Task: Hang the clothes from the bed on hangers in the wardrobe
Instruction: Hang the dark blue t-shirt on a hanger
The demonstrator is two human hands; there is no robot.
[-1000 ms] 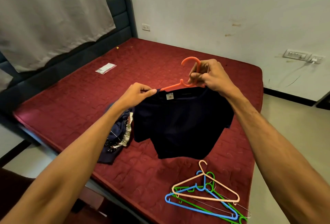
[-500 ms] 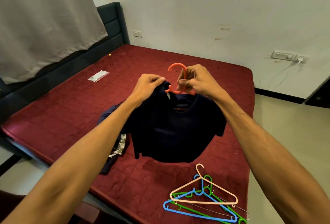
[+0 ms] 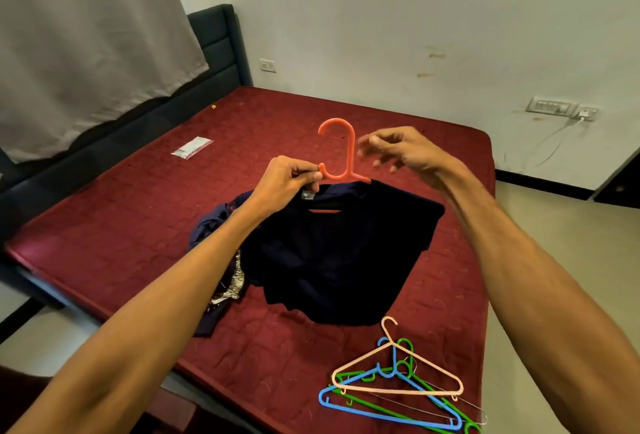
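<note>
The dark shirt (image 3: 346, 253) was held above the bed (image 3: 138, 219) on the orange hanger (image 3: 350, 156), which was pinched together with the collar in the grip of the left hand (image 3: 294, 179). The right hand (image 3: 405, 153) was slack and empty beside the hook. The far shoulder would best be seated squarely before the hook was grasped for carrying.

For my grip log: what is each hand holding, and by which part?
The left hand pinches the orange hanger at the small loop beside its hook's base, along with the collar of the navy T-shirt. The right hand is open, holding nothing.
</note>
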